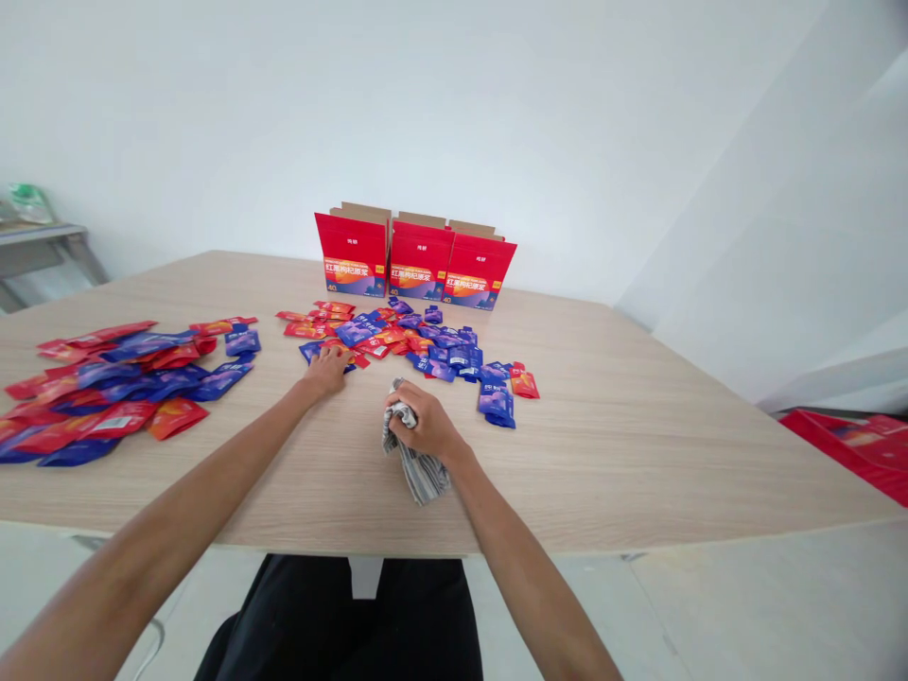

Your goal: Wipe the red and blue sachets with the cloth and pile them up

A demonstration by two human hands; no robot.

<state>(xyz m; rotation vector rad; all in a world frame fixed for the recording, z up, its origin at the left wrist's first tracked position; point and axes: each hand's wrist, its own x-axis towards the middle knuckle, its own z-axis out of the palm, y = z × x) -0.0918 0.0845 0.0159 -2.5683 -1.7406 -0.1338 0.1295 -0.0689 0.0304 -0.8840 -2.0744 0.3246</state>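
Cloth (426, 475), clenched in the right hand (427, 423), trails nearward from its fingers; left hand (327, 370) lies on sachets (310, 351), grip unclear.

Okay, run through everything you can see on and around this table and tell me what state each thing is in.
Grey-and-white striped cloth: bunched, gripped in the right hand
Left hand: resting on pouches
Central red and blue flat pouches: scattered, overlapping
Left-side red and blue flat pouches: heaped, overlapping
Three red cardboard boxes: upright, side by side, flaps raised
Pale wood-grain table: level, partly covered
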